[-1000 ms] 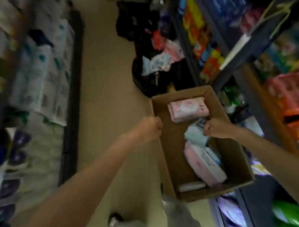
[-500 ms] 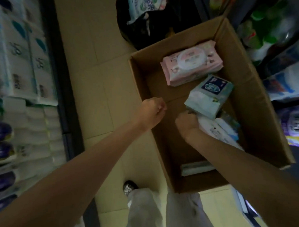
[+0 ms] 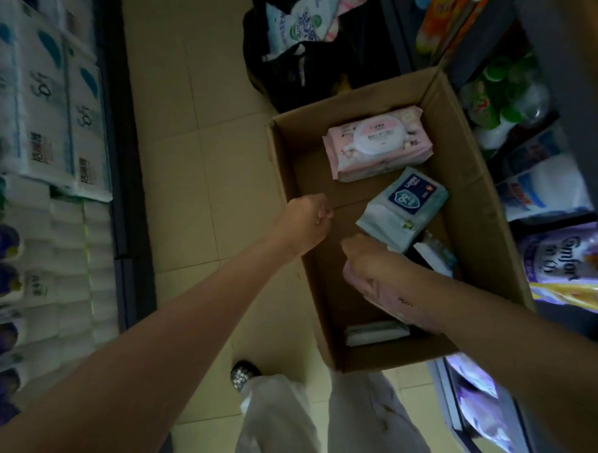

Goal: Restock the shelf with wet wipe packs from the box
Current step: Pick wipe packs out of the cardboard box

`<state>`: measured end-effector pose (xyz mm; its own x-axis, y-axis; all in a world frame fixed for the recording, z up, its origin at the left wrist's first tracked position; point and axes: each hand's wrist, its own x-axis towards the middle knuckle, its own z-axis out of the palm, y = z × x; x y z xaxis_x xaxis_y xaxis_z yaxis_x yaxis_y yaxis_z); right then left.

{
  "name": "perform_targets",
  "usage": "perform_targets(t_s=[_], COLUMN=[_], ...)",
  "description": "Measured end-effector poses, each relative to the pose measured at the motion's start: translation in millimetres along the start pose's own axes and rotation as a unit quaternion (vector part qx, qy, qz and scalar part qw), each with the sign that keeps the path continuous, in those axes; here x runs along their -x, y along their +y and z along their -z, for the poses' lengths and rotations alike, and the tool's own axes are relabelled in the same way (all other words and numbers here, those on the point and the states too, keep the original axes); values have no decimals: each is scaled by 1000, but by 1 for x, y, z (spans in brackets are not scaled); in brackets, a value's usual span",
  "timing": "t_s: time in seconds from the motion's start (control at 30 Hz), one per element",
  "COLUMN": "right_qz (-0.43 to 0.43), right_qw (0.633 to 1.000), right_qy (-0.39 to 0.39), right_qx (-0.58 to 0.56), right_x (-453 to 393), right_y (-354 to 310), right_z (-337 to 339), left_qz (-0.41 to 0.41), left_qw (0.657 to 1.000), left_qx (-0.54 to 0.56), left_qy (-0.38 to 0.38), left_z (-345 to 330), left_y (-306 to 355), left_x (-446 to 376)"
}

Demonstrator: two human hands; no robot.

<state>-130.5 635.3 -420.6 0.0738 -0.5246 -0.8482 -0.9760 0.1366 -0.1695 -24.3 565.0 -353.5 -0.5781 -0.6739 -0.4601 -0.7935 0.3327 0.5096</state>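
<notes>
An open cardboard box (image 3: 469,184) stands on the floor by the right shelf. Inside it lie a pink wet wipe pack (image 3: 376,144) at the far end, a pale blue pack (image 3: 403,208) in the middle, and a flat white pack (image 3: 374,332) at the near end. My right hand (image 3: 367,257) is down in the box and grips another pink pack (image 3: 391,299), which is partly hidden under my wrist. My left hand (image 3: 307,219) hovers as a fist over the box's left wall, with nothing visible in it.
The right shelf (image 3: 541,78) holds bottles and purple softener pouches (image 3: 566,266). Tissue packs (image 3: 45,100) fill the left shelf. A black bag (image 3: 351,52) with more packs sits beyond the box. My legs (image 3: 275,419) stand on the tiled floor at the near end.
My view tilted down onto the box. My right hand moved from the blue pack toward the near left and took hold of the pink pack. My left fist stayed by the left wall.
</notes>
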Motion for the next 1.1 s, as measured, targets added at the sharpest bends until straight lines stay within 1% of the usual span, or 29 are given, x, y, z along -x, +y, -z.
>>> perform_targets(t_s=[0.03,0.13,0.17,0.2,0.27,0.3,0.4,0.47,0.53,0.63,0.7,0.73,0.8,0.87,0.9,0.97,1.03,1.1], right_qz=[10,24,36,58,118,149,244,280,305,346,380,398,433,472,495,533,569,605], right_qw=[1000,990,984,980,972,963,928,910,898,862,830,811,771,715,684,636,605,580], right_qy=[-6,40,52,67,119,153,245,271,292,368,408,428,468,516,535,554,554,542], right_qx=[-20,-135,-165,-177,-166,-167,-138,-139,-120,-51,-25,-12,2,-17,-33,-59,-65,-66], right_x=[10,51,66,80,105,115,148,177,207,255,289,308,348,388,407,442,475,499], right_y=[4,21,22,21,9,-3,-50,-88,-124,-195,-246,-272,-320,-362,-384,-430,-473,-514], right_z=[8,38,50,60,82,96,148,189,228,281,311,324,347,366,375,389,401,409], left_qz=[17,46,50,56,53,49,43,6,2,-27,-60,-82,-102,-116,-118,-124,-142,-158], left_qw=[999,985,980,978,980,983,990,985,982,976,972,972,970,960,955,943,928,910], left_qx=[0,-29,-30,-20,15,31,108,173,190,213,214,194,140,105,110,138,144,149], left_qy=[-33,-163,-188,-202,-192,-173,-77,-23,-2,33,80,106,172,234,251,276,313,353], left_z=[0,7,12,19,30,39,85,124,164,230,276,300,349,398,422,462,489,502], left_y=[-2,-7,-8,-8,-11,-12,-23,-37,-56,-83,-93,-94,-101,-116,-121,-129,-130,-135], left_x=[3,16,21,28,42,47,69,85,107,151,182,202,245,292,318,367,410,440])
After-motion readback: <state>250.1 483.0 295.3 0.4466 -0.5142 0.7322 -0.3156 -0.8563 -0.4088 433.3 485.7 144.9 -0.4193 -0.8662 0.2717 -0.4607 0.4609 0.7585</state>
